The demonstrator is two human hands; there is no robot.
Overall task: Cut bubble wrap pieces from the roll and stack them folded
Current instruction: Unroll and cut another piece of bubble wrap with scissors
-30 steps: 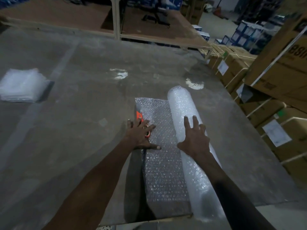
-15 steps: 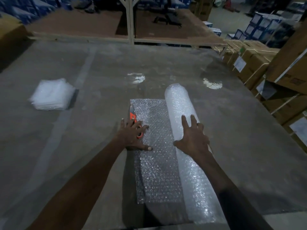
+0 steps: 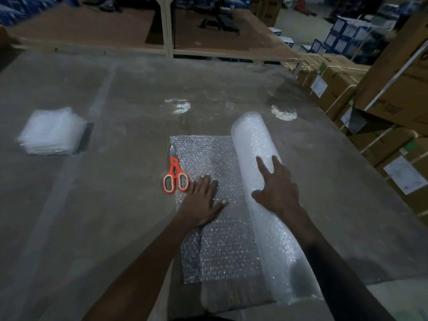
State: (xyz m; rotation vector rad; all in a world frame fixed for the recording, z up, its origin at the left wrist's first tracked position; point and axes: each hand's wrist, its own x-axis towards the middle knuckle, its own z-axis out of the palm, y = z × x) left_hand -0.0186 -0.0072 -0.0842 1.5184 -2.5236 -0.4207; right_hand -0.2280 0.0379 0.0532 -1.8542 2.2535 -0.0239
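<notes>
A bubble wrap roll (image 3: 254,144) lies lengthwise on the grey table (image 3: 129,93), right of centre. Its unrolled sheet (image 3: 222,251) is spread flat to the left of the roll. My left hand (image 3: 201,200) presses flat on the sheet with straight fingers. My right hand (image 3: 276,188) rests on top of the roll, fingers spread. Orange-handled scissors (image 3: 174,173) lie closed at the sheet's left edge, just left of my left hand and apart from it. A stack of folded bubble wrap pieces (image 3: 51,132) sits at the table's far left.
Cardboard boxes (image 3: 384,93) are piled along the table's right side. A brown wooden platform (image 3: 97,31) with a pale post (image 3: 167,26) stands behind the table. Two shiny patches mark the table beyond the roll.
My left hand has come off the scissors and moved right onto the sheet, so the scissors now lie uncovered. My right hand stays on the roll.
</notes>
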